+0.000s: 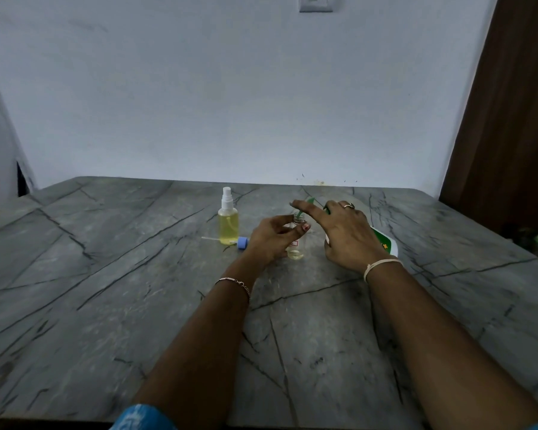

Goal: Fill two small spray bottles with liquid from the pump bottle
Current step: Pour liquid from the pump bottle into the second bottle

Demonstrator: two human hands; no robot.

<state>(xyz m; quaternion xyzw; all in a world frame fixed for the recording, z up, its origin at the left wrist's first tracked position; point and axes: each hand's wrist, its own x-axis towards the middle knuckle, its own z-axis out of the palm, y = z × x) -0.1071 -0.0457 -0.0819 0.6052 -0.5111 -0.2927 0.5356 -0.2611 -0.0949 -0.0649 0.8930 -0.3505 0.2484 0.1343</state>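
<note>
The left hand (pixel 274 237) is pinching a small clear spray bottle (pixel 295 243) near its neck, thumb on the near side and fingers curling round the far side. This bottle is standing upright on the table (pixel 106 305) with its top off and its mouth open, and only a little pale yellow liquid is sitting at its bottom.

The right hand (pixel 345 234) is draping over the head of the pump bottle (pixel 384 242), with the index finger stretching out straight along the green spout (pixel 310 200) and the thumb tucking in below, gripping it. The spout is pointing at the open mouth of the small bottle. The pump bottle's white body with a green label is showing past the right wrist, leaning away to the right.

To the left of the hands, a second small spray bottle (pixel 228 225) is standing capped with a white sprayer and nearly full of yellow liquid. A blue sprayer top (pixel 243 243) with its thin white tube is lying flat on the table just in front of it.

A pale wall (pixel 230 88) is rising behind the grey veined table.
</note>
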